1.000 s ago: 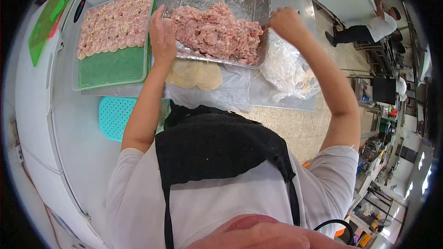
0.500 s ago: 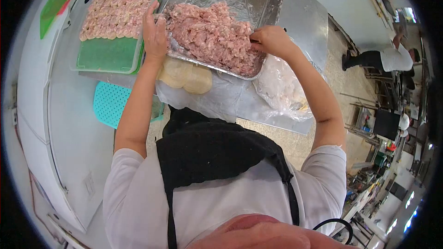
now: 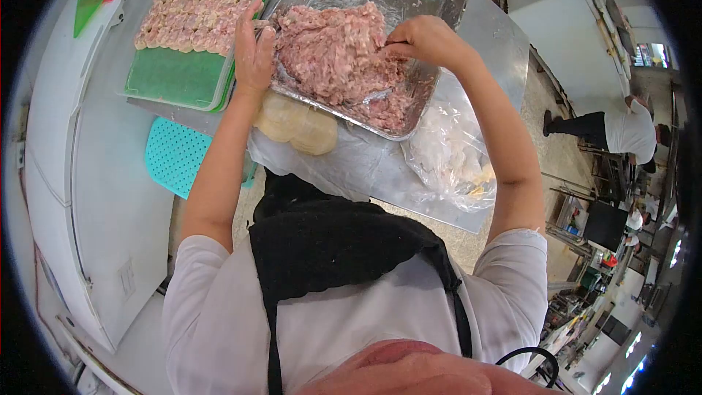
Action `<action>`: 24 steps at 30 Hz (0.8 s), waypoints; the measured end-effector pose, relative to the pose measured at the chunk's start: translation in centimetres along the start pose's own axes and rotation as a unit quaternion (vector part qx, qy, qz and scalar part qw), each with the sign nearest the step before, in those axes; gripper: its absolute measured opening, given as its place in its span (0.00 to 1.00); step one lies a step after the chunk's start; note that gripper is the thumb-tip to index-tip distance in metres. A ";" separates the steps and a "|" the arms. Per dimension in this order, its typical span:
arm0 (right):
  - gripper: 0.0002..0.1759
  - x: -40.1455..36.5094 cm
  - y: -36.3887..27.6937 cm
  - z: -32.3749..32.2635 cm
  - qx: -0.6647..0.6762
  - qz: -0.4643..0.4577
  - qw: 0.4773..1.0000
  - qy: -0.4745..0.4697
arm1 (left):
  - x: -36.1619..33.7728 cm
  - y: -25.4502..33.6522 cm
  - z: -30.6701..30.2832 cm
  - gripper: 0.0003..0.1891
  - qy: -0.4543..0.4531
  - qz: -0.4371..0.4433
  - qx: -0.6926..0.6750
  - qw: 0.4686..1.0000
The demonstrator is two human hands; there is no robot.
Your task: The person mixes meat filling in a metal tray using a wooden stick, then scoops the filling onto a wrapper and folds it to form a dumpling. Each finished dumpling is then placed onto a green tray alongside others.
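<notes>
Broadly, everything sits on or around a silvery metal table (image 3: 497,51), the biggest work surface in view. Across its far middle, askew to the near edge, lies a deep rectangular shiny metal tray (image 3: 420,1), within reach of both arms, presumably for that reason. It holds a large mound of pink ground meat (image 3: 325,55), heaped toward its near and left part, with the far end mostly bare but smeared.

Just left of the tray stands a shallow clear plastic box with a green bottom (image 3: 175,79); close-set rows of small round pinkish pieces (image 3: 201,11) fill its far part, and its near part shows bare green. Right of the tray's near corner slumps a crumpled clear plastic bag (image 3: 446,153) with pale contents I cannot identify. Lower, on the left, is a turquoise perforated plastic basket (image 3: 175,150).

Pale round flat sheets (image 3: 296,126) overlap beside the tray's near edge, on whitish plastic film (image 3: 314,168).

The left hand (image 3: 254,51), fingers extended and unclenched, rests against the tray's left rim, seemingly steadying it. The right hand (image 3: 424,40) has its fingers curled at the meat's right side; whether they grasp anything is hidden.
</notes>
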State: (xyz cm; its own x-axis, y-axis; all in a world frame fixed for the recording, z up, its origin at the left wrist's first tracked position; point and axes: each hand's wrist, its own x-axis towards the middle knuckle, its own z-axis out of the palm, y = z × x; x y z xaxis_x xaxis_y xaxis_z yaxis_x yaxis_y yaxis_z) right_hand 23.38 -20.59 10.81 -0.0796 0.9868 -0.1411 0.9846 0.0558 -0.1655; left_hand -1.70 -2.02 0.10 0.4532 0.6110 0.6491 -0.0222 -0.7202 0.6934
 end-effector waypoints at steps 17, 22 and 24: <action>0.22 1.1 1.9 9.2 0.232 0.245 0.941 0.019 | 0.1 0.4 -0.6 0.31 -0.019 -0.011 -0.026 0.999; 0.22 -1.7 -5.5 -0.6 -0.053 0.304 0.951 0.026 | 0.0 0.1 -0.9 0.28 -0.035 -0.008 -0.038 0.999; 0.16 -3.9 -7.8 -3.6 -0.137 0.288 0.946 0.050 | 0.1 0.2 -1.1 0.28 -0.040 -0.003 -0.049 0.998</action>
State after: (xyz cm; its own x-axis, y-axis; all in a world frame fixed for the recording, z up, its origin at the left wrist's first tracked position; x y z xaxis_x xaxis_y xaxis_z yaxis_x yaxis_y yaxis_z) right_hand 16.57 -24.32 16.21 0.4848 0.8739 -0.0357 0.8644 -0.4725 0.1720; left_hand -2.64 -1.69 0.64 0.5228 0.5838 0.6212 -0.1054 -0.6788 0.7267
